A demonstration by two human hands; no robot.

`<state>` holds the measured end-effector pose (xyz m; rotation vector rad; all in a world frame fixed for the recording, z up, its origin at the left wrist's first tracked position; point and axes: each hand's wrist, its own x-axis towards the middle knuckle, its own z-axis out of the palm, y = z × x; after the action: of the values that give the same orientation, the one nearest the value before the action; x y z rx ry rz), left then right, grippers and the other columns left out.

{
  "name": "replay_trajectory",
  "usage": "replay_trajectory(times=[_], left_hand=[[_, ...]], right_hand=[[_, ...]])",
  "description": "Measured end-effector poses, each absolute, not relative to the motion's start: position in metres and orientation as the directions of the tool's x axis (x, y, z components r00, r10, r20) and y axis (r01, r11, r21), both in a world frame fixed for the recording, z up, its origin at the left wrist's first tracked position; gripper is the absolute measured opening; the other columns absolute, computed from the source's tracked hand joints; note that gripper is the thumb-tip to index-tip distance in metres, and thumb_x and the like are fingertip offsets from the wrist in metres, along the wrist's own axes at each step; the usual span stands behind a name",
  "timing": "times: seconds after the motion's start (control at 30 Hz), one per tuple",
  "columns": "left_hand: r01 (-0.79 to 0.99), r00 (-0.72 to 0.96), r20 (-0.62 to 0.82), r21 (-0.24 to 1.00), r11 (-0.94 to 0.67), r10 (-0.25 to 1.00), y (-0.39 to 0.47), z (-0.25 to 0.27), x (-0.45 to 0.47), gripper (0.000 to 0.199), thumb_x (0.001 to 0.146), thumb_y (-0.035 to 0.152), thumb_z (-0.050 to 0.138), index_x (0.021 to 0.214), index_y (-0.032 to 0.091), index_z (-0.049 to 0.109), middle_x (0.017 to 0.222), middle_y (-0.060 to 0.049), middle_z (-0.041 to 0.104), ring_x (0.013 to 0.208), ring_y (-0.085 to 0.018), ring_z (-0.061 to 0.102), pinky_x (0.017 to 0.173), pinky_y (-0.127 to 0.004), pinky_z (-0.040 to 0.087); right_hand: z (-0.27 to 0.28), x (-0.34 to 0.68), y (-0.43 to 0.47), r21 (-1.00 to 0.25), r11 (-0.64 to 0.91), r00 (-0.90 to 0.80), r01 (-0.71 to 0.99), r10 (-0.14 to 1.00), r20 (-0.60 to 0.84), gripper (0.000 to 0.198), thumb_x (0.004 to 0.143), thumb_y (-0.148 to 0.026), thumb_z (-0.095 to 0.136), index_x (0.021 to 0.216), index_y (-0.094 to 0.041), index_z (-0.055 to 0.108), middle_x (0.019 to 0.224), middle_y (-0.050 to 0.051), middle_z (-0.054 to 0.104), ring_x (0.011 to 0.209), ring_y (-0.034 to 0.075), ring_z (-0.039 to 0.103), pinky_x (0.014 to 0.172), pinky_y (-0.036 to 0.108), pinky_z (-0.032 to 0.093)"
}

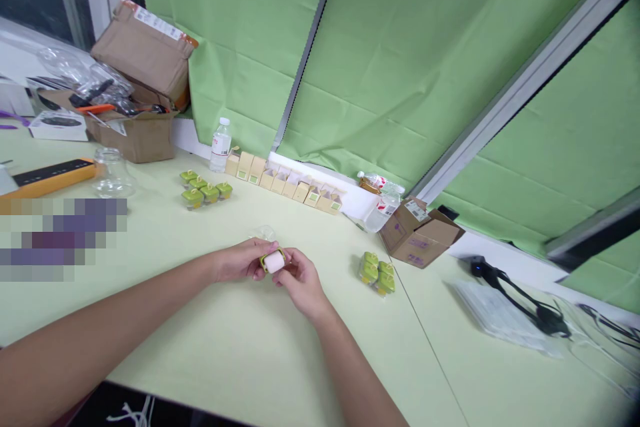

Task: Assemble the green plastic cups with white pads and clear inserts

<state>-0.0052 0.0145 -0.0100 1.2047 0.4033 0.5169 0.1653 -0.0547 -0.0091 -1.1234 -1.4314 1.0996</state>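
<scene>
Pale tabletop (200, 340) — green-rimmed piece (274, 262) in left hand (241, 260) and right hand (301, 280).

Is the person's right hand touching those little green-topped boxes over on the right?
Apart. The head view plainly shows bare tabletop between the right hand and the green-topped boxes.

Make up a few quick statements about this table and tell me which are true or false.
1. The left hand and right hand both touch one green-rimmed item. True.
2. The bottle at the left end of the row lies flat. False: it stands upright.
3. Small boxes form that row. True.
4. All the green-topped containers sit in one group. False: there are two groups.
5. A cardboard box sits beyond the right-hand group. True.
</scene>
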Motion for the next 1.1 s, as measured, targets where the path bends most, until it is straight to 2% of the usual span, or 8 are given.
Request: replay_trajectory(times=[0.17,0.27,0.4,0.7,0.87,1.1], left_hand=[[-0.152,0.814,-0.019,0.958,0.245,0.581,0.015,-0.009,-0.006,0.050,0.086,0.060,0.059,0.093,0.011,0.068,0.076,-0.004,0.058,0.054,-0.009,0.045,0.050,-0.023,0.033],[-0.167,0.815,0.005,0.960,0.226,0.580,0.016,-0.009,-0.005,0.050,0.087,0.060,0.057,0.090,0.011,0.068,0.074,-0.005,0.060,0.056,-0.010,0.048,0.050,-0.023,0.032],[-0.170,0.811,0.023,0.965,0.197,0.585,0.016,-0.009,-0.005,0.048,0.088,0.057,0.057,0.093,0.011,0.069,0.074,-0.006,0.061,0.060,-0.012,0.050,0.050,-0.023,0.033],[-0.155,0.805,-0.025,0.955,0.251,0.593,0.016,-0.012,-0.005,0.049,0.086,0.058,0.059,0.092,0.010,0.070,0.078,-0.006,0.059,0.056,-0.010,0.046,0.049,-0.022,0.035],[-0.121,0.809,-0.042,0.964,0.236,0.586,0.016,-0.013,-0.005,0.051,0.083,0.059,0.063,0.099,0.011,0.071,0.078,-0.005,0.059,0.054,-0.009,0.045,0.048,-0.022,0.036],[-0.114,0.797,0.028,0.988,0.105,0.603,0.017,-0.015,-0.001,0.045,0.084,0.055,0.063,0.101,0.014,0.070,0.086,-0.007,0.062,0.065,-0.013,0.053,0.050,-0.022,0.037]], right_hand=[[-0.003,0.168,-0.058,-0.989,0.142,-0.152,0.053,0.980,0.132,0.029,0.067,-0.015,0.063,0.095,-0.022,0.063,0.082,0.000,0.064,0.072,0.017,0.060,0.062,0.028,0.051],[0.001,0.169,-0.060,-0.990,0.134,-0.205,0.032,0.971,0.125,0.030,0.072,-0.022,0.065,0.102,-0.023,0.063,0.090,0.002,0.064,0.076,0.018,0.061,0.065,0.029,0.053],[0.002,0.169,-0.061,-0.990,0.129,-0.194,0.050,0.974,0.118,0.028,0.077,-0.031,0.067,0.103,-0.022,0.063,0.093,0.002,0.063,0.074,0.016,0.061,0.065,0.030,0.053],[-0.009,0.167,-0.056,-0.975,0.180,-0.130,0.131,0.978,0.163,0.023,0.075,-0.024,0.066,0.098,-0.022,0.064,0.085,0.001,0.063,0.070,0.015,0.058,0.062,0.027,0.050],[-0.012,0.167,-0.055,-0.970,0.179,-0.127,0.166,0.979,0.158,0.021,0.073,-0.019,0.064,0.094,-0.022,0.064,0.079,-0.001,0.061,0.065,0.013,0.054,0.056,0.024,0.044],[-0.013,0.170,-0.052,-0.990,0.097,-0.150,0.106,0.985,0.080,0.039,0.065,-0.011,0.056,0.100,-0.024,0.065,0.084,-0.001,0.063,0.067,0.015,0.059,0.058,0.026,0.048]])
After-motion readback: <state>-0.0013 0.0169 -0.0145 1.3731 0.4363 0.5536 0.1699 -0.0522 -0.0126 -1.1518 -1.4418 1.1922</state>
